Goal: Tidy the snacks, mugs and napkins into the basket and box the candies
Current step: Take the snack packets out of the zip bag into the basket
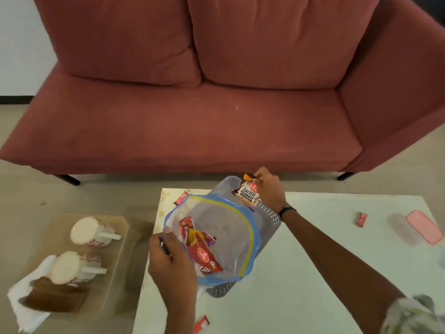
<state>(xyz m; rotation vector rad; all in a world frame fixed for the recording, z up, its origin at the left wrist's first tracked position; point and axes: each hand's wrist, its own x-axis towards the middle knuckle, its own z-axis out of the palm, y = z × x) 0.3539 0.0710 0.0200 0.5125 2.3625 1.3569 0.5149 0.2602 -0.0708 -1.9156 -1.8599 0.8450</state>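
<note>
I am gripping the near rim of a clear zip bag (224,227) with my left hand (168,263), fingers curled tight on the plastic, holding its blue and yellow mouth open above the grey basket (269,220), which is sitting near the far left corner of the white table (313,273). Red snack packets (202,254) are lying inside the bag, against its near side. My right hand (268,189) is pinching the top of a salted peanuts packet (248,192) and holding it over the far rim of the basket, just beyond the bag's mouth.

A small red candy (181,197) is lying by the far left corner of the table, another candy (360,218) is resting toward the right edge, and a third (201,323) is sitting at the near edge. A clear box with a pink lid (423,227) is standing at the right edge.

Off the table's left edge, a lower tray (115,237) is carrying two white mugs (90,231) lying on their sides, with white napkins (26,307) and something brown and blurred at its near end.
</note>
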